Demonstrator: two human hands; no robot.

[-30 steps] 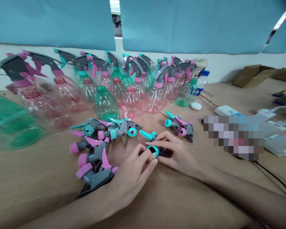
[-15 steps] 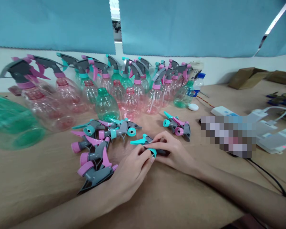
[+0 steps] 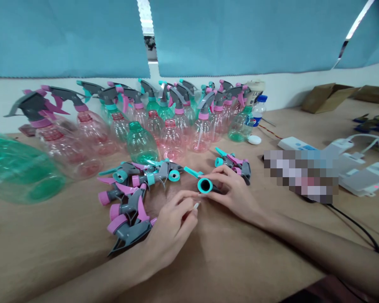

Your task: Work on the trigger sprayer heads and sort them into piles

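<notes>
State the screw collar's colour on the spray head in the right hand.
The screw collar is turquoise, seen best in the head view.

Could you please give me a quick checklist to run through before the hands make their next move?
1. Sprayer head steady in right hand: grip ok; steadiness cannot tell.
2. Its turquoise collar facing the camera, opening visible: ok.
3. Small white piece between the left hand's fingertips: ok.
4. White piece inside the collar: not ok, it is outside.
5. Loose sprayer heads beyond the right hand untouched by it: cannot tell.
</notes>
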